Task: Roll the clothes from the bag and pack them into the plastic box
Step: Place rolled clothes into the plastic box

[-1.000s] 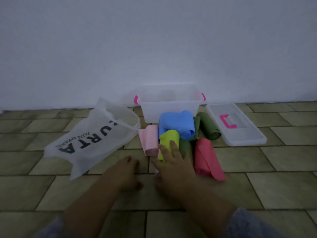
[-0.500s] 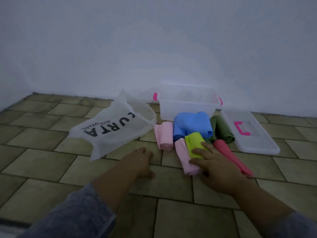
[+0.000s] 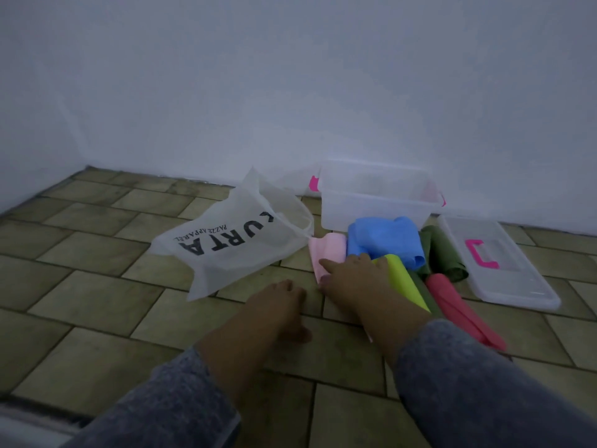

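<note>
The clear plastic box (image 3: 371, 206) with pink latches stands empty against the wall. In front of it lie rolled clothes: pink (image 3: 330, 250), blue (image 3: 384, 237), yellow-green (image 3: 407, 282), olive green (image 3: 442, 253) and coral red (image 3: 460, 307). My right hand (image 3: 353, 279) rests on top of the rolls, fingers stretched over the pink and yellow-green ones; another pink roll lies mostly hidden under it. My left hand (image 3: 279, 307) is propped on the floor tiles, holding nothing. The white "KURTA" bag (image 3: 232, 247) lies slumped to the left of the rolls.
The box's clear lid (image 3: 517, 286) with a pink handle lies flat on the floor to the right of the rolls. A white wall runs behind everything. Tiled floor extends to the left and toward me.
My view has swung left and closer. My right hand has shifted left from the yellow-green roll toward the pink rolls. The left hand stays on the floor.
</note>
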